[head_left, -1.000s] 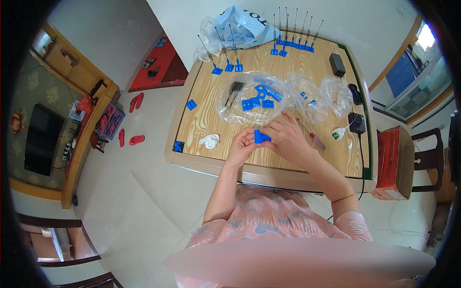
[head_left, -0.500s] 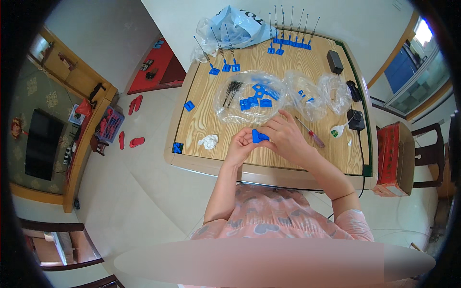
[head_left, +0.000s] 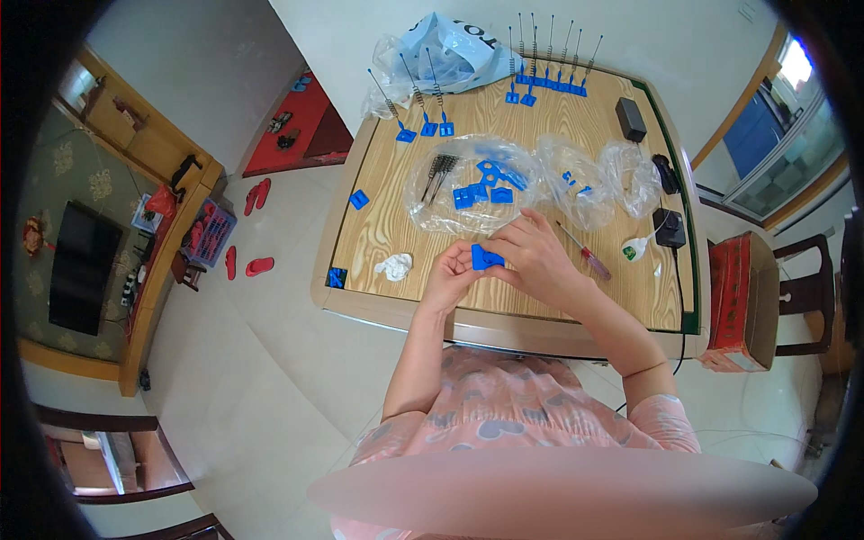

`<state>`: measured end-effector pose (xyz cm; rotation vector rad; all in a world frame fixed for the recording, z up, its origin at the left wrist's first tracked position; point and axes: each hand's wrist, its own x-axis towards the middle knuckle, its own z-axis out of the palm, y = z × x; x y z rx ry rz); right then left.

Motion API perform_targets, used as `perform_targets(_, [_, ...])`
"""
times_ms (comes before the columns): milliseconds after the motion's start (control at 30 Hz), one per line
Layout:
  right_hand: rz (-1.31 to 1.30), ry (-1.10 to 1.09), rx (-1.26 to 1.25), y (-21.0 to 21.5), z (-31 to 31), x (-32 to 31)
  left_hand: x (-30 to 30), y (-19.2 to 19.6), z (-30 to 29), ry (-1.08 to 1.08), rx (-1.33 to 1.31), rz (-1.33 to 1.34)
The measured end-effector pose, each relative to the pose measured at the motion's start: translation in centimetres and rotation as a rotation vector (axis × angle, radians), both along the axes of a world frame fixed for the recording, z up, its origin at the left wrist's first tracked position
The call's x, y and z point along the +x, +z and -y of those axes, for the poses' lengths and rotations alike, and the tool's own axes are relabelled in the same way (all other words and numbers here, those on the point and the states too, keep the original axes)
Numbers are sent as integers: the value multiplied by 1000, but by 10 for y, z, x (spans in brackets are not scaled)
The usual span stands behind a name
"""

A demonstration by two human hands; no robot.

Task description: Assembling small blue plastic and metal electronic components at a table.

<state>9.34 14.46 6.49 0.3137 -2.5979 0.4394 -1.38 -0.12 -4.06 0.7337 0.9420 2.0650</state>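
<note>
Over the table's near edge, both my hands are closed around one small blue plastic part (head_left: pixel 487 257). My left hand (head_left: pixel 451 275) grips it from the left, and the fingers of my right hand (head_left: pixel 529 251) pinch it from the right. Just beyond them lies an open clear plastic bag (head_left: pixel 430 214) with blue plastic pieces (head_left: pixel 470 195) and several dark springs (head_left: pixel 440 167) on it. A screwdriver (head_left: pixel 589 256) with a red handle rests to the right of my right hand. A crumpled white tissue (head_left: pixel 393 266) lies left of my left hand.
Spring-stemmed blue pieces (head_left: pixel 429 129) stand at the far left, and more (head_left: pixel 560 87) line the far edge. A plastic bag (head_left: pixel 457 52) sits at the back. Clear bags (head_left: pixel 576 191), a black box (head_left: pixel 629 119) and an adapter (head_left: pixel 669 228) occupy the right. A red carton (head_left: pixel 731 297) stands beside the table.
The whole view has shifted slightly, so the table sits a little lower and to the right in it. Both hands keep their hold on the blue part, with barely any movement.
</note>
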Motion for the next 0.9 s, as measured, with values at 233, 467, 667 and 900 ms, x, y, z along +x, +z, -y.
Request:
perform_targets(233, [2,-5,4,1,0,0,1,2,1,-14,1,7])
perform_targets(467, [43,-5,-3,3,0,0,0,-1,0,-15,4,30])
perform_targets(667, [24,-2,1,3,1,0,1,1,2,-4,-4,-3])
perform_targets(900, [24,2,0,1,1,0,2,3,3,10,-10,-17])
